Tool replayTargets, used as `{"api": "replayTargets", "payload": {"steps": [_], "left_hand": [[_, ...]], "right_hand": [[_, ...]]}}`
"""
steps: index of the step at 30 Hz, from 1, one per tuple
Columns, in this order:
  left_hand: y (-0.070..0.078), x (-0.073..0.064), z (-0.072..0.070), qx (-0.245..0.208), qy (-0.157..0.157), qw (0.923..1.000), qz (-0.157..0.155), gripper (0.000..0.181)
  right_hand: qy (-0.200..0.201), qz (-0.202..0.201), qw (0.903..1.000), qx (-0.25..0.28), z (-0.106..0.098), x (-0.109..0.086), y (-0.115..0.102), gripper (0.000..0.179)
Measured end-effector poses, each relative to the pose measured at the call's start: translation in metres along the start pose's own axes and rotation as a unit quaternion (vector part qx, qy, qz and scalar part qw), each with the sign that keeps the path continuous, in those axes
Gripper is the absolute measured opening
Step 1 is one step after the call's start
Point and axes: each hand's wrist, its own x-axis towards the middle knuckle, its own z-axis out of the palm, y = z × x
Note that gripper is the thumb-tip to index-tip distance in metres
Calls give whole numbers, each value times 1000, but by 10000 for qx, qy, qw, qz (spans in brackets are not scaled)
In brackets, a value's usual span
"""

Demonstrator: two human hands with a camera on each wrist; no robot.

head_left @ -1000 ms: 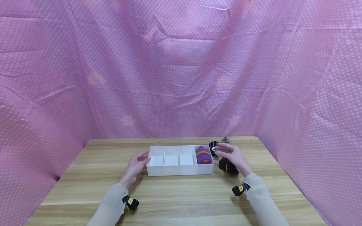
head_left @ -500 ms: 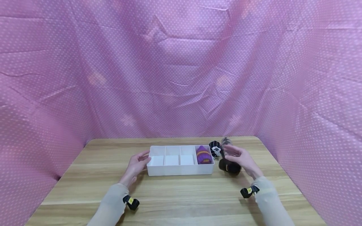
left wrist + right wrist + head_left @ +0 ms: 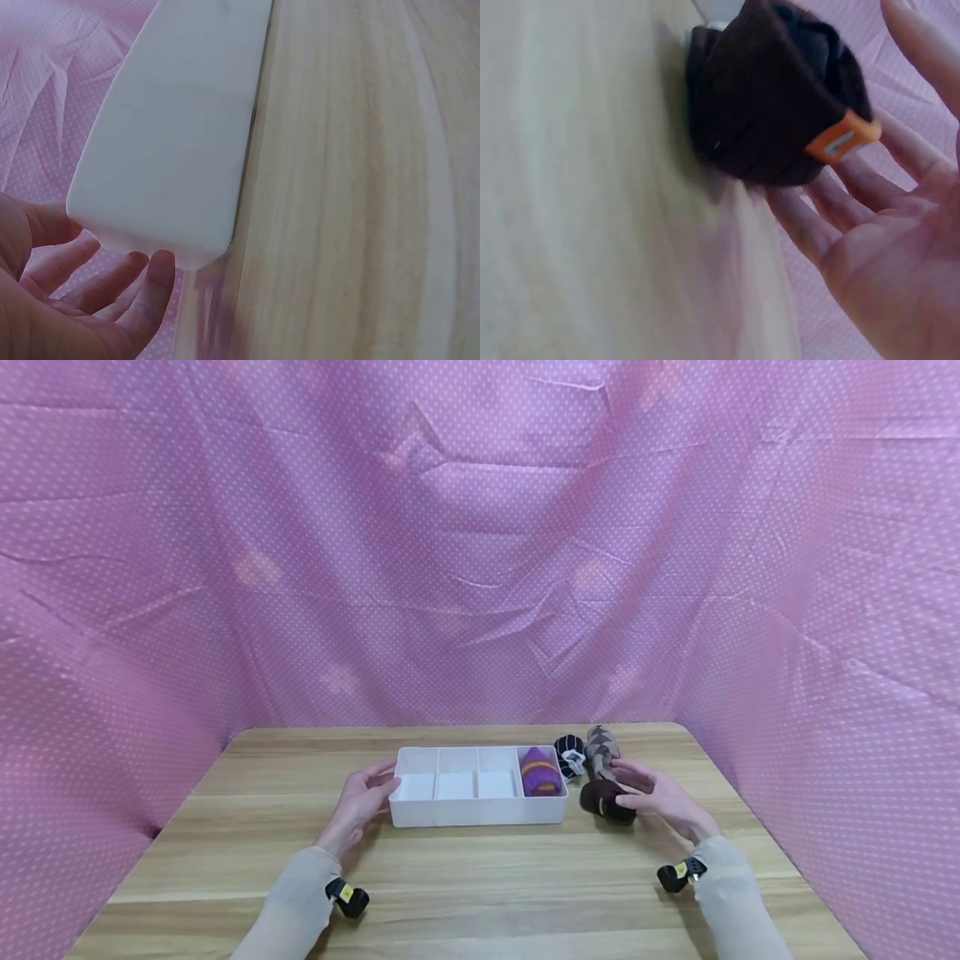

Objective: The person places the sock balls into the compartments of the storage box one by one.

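My left hand holds the left end of a white divided box, thumb at the rim and fingertips on the end wall. A purple rolled sock with an orange stripe fills the box's rightmost compartment; the other three compartments are bare. To the right, my right hand is spread beside a dark brown rolled sock. In the right wrist view the brown sock shows an orange label, with the fingers along its far side and the thumb apart from it.
Right of the box lies a black rolled sock with white lines. Beside it is a grey patterned rolled sock, partly behind the brown one. Everything stands on a wooden table, with a pink dotted curtain around its back and sides.
My right hand has moved right and towards me, from over the black sock to beside the brown one, uncovering the black and grey socks. The left hand and box stay put.
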Motion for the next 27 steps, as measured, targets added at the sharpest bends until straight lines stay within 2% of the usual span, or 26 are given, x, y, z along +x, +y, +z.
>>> {"api": "replayTargets", "payload": {"steps": [5,12,19,27], "left_hand": [[0,-2,0,-65,-11,10000,17,50],[-3,-2,-1,-157,55,9999,2,51],[-6,-5,-3,-134,43,9999,-15,52],[-5,-8,-4,-118,-12,9999,-6,51]], "right_hand": [[-211,66,9997,112,-3,-3,9,74],[-166,168,9997,49,-5,-3,14,73],[-256,-16,9997,28,-5,-1,21,71],[-236,24,9996,-149,-3,1,22,69]]}}
